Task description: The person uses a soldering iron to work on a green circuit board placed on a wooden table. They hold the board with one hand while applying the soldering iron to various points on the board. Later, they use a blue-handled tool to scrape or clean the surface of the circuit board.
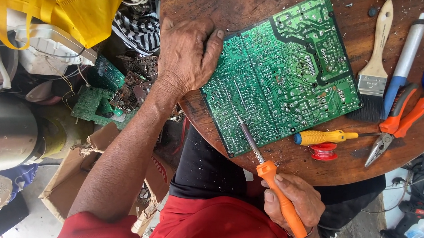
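My left hand (186, 56) lies flat, fingers together, pressing the left edge of the green circuit board (284, 72), which sits solder-side up, tilted, on the round wooden table (221, 4). My right hand (296, 201) is closed around the orange soldering iron (279, 195); its tip touches the board's lower left. At right lie a yellow screwdriver (319, 137), brush (374, 71) and orange pliers (398, 118); bare wood remains along the table's near edge.

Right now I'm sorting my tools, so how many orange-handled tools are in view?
2. A soldering iron sits in the right hand, its tip on the green circuit board. Pliers lie on the round wooden table, right of the board. Others may be hidden.
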